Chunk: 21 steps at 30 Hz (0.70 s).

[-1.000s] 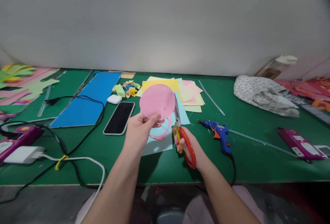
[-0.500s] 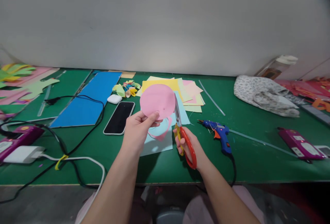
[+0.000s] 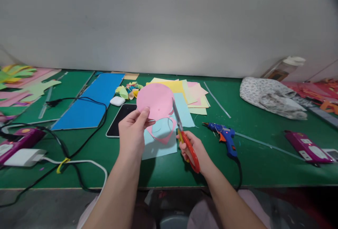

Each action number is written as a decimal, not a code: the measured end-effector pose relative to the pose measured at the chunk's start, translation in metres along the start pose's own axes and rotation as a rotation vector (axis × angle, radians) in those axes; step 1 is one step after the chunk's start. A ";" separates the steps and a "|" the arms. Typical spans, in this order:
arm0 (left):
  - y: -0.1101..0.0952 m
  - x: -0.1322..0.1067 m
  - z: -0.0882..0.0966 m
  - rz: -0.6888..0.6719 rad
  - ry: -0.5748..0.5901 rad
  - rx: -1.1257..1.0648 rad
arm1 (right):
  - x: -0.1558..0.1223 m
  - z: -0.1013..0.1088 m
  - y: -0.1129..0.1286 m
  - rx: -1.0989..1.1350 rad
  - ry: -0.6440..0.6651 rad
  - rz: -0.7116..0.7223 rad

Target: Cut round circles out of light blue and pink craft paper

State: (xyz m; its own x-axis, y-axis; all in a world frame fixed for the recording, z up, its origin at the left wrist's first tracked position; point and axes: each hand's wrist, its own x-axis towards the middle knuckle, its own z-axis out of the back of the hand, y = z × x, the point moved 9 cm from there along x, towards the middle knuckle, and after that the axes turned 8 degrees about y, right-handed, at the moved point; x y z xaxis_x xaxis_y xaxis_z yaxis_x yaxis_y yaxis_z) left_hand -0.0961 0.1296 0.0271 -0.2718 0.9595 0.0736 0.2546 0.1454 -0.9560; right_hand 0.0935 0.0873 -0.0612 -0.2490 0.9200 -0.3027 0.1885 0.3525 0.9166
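My left hand [image 3: 132, 133] pinches the lower edge of a pink paper circle [image 3: 155, 100], holding it upright above the green table [image 3: 253, 158]. A curled pink trimming strip [image 3: 165, 133] hangs from the circle's lower right. My right hand [image 3: 192, 147] grips red and yellow scissors [image 3: 185, 135], whose blades point up at the circle's right edge. A light blue sheet [image 3: 161, 144] lies on the table under both hands.
A black phone [image 3: 120, 120] and white earbud case [image 3: 117, 101] lie left of the circle, beside a blue card sheet [image 3: 95, 100]. Pastel paper stack [image 3: 195, 97] behind. Blue glue gun [image 3: 224, 137] to the right. Cables [image 3: 79, 116], chargers, grey cloth [image 3: 271, 97].
My left hand has shifted the pink circle leftward and turned it. The scissors have followed along its right edge, and the hanging strip has grown longer.
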 end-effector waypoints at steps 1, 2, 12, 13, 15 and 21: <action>0.000 0.000 0.001 -0.006 -0.009 0.004 | 0.000 -0.001 0.001 -0.015 0.022 0.021; 0.000 0.000 0.002 -0.009 -0.012 0.014 | 0.000 -0.003 0.003 -0.023 0.042 0.042; 0.004 -0.002 -0.012 0.048 0.111 0.128 | -0.008 -0.008 0.026 -0.058 0.042 0.180; 0.004 -0.002 -0.012 0.049 0.110 0.124 | -0.008 -0.008 0.025 -0.038 0.045 0.178; 0.004 -0.003 -0.012 0.055 0.105 0.121 | -0.006 -0.008 0.020 0.012 0.050 0.162; 0.003 -0.001 -0.008 0.051 0.082 0.103 | -0.003 -0.008 0.011 0.107 0.045 0.053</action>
State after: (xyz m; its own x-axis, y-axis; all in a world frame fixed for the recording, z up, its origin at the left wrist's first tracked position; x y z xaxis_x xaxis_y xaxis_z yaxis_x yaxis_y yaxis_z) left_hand -0.0874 0.1309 0.0266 -0.1828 0.9822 0.0426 0.1682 0.0740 -0.9830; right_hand 0.0891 0.0873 -0.0483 -0.2781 0.9300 -0.2402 0.3021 0.3221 0.8972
